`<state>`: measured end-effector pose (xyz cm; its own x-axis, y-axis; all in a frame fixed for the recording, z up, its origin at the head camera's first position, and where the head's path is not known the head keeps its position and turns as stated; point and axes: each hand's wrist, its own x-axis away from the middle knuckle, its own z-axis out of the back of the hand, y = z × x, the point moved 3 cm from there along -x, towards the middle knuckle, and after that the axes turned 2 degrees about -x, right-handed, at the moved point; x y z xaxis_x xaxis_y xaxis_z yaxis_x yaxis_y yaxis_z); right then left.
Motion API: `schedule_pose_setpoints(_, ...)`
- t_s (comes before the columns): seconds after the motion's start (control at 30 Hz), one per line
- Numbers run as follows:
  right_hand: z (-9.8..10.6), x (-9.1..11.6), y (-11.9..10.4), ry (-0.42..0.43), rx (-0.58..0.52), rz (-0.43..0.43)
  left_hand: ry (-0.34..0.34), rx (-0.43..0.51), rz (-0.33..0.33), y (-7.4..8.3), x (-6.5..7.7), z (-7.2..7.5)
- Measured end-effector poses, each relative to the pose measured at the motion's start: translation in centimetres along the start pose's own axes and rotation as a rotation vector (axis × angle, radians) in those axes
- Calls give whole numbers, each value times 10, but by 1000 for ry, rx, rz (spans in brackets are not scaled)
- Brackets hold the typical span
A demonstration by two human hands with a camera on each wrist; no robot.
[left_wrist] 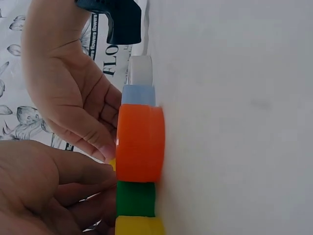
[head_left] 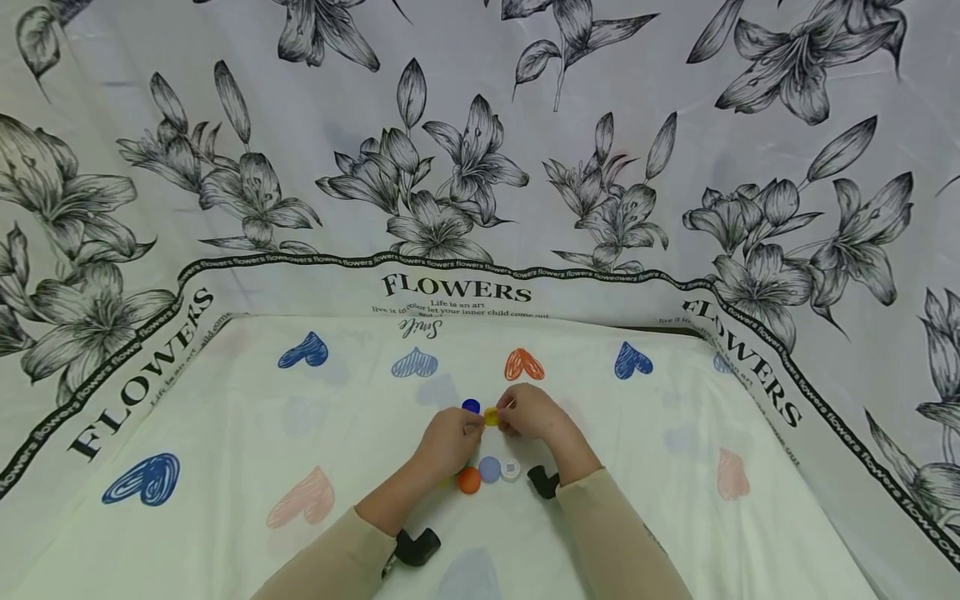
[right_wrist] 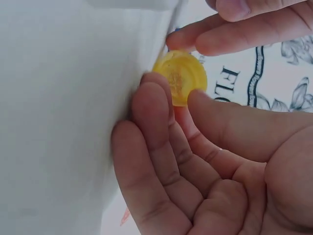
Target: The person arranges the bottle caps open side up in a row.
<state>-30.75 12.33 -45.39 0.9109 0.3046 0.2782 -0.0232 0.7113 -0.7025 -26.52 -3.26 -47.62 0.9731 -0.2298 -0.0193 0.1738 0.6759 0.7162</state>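
Note:
My right hand (head_left: 531, 412) pinches a small round yellow bottle cap (right_wrist: 178, 78) between thumb and fingers, its hollow side showing in the right wrist view. Straight fingers of my left hand (head_left: 450, 442) touch the cap's rim from the other side, with the left thumb apart from it there. A dark blue cap (head_left: 471, 406) lies just beyond both hands. Nearer to me, an orange cap (head_left: 469, 480), a light blue cap (head_left: 490, 469) and a white cap (head_left: 510, 470) lie close together. Beside the orange one, the left wrist view shows a green cap (left_wrist: 136, 199) and another yellow cap (left_wrist: 139, 225).
A white cloth with printed hearts covers the table (head_left: 360, 433). Flower-printed curtains (head_left: 465, 200) hang behind it and along both sides. Black wrist camera mounts (head_left: 417, 547) are strapped to both forearms, close above the cloth.

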Motion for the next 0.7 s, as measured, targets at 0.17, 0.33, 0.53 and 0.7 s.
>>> schedule_pose_setpoints(0.17,1,-1,1,22,-18,-30,-53,7,34,1,1,-2)
schedule_pose_setpoints(0.33,0,-4,3,34,-15,-25,-65,9,8,2,2,-1)
schedule_pose_setpoints(0.53,0,-6,2,39,0,3,-59,-17,-30,2,3,-1)
schedule_pose_setpoints(0.7,2,-3,1,24,4,27,-68,-31,-47,3,2,0)
